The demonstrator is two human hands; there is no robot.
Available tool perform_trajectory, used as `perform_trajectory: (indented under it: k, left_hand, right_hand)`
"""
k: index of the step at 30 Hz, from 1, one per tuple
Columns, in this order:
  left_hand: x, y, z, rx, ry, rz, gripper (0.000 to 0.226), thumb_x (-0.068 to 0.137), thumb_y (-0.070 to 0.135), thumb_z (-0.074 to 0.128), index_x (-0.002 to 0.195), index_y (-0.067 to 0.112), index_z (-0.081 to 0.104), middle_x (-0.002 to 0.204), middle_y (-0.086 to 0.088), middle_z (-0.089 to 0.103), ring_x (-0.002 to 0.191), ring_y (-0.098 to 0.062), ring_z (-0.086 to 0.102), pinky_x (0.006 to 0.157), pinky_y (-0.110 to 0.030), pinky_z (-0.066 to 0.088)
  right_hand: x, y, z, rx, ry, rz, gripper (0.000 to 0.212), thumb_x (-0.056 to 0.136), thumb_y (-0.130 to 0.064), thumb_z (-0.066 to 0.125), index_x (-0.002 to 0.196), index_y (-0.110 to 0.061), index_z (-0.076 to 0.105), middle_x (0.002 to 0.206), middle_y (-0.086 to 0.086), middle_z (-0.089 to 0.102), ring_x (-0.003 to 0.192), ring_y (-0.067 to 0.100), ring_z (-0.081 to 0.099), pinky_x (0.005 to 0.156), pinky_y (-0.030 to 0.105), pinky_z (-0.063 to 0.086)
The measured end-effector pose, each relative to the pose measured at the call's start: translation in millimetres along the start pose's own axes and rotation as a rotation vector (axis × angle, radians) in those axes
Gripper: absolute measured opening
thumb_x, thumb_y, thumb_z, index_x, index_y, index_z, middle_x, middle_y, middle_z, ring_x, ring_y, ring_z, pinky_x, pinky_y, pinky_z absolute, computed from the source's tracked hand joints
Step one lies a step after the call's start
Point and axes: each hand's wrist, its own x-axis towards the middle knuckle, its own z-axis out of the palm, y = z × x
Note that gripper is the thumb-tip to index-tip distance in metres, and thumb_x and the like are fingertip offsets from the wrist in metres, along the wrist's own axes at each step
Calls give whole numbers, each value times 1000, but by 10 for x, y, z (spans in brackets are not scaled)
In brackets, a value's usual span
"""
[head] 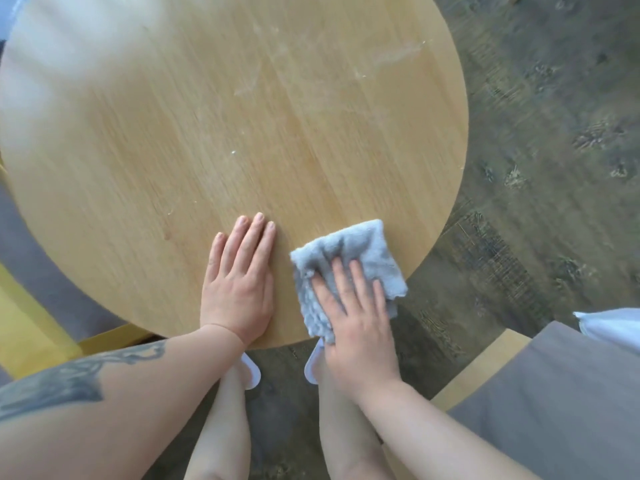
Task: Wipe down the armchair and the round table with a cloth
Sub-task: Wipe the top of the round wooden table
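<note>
Now you're wiping the table (207,133): right hand (360,327) flat on the cloth (349,251) at its near edge, left hand (239,289) spread bare beside; next, sweep toward the far streaks

place: home, living or sitting area
table: round table (214,126), light wood veneer, small, fills most of the view
seating right: armchair (554,403), pale wood frame, grey cushion, near right
seating left: second chair (45,306), yellow wood frame, grey seat, near left
floor: dark wood-look laminate floor (540,174), worn pattern
footwear: white slippers (251,372) on bare legs, indoor wear
textile: white fabric (613,327) on the right chair
</note>
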Motion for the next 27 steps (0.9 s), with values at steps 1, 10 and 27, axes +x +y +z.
perform_trajectory:
  k: [1,10,27]
  left_hand:
    - [-28,-4,5,-4,3,-3,56,91,15,36,146,12,36,153,-5,34,144,-23,21,119,-42,12]
    - [-61,-13,-1,-6,-40,-12,56,91,18,33,146,13,37,153,-3,32,145,-23,20,119,-45,13]
    - [-12,-36,-35,-21,-65,3,54,91,20,32,144,12,41,152,-3,34,143,-23,25,117,-47,18]
  right_hand:
    - [72,39,-28,5,-52,-142,76,73,-23,33,149,-31,28,159,-3,17,147,20,9,116,46,11]
    - [584,525,-343,6,65,103,76,77,-17,33,151,-31,21,160,-3,11,148,19,4,119,46,7]
    - [811,170,-381,-17,-84,-251,72,75,-20,30,147,-33,32,157,-4,23,146,18,14,116,43,10]
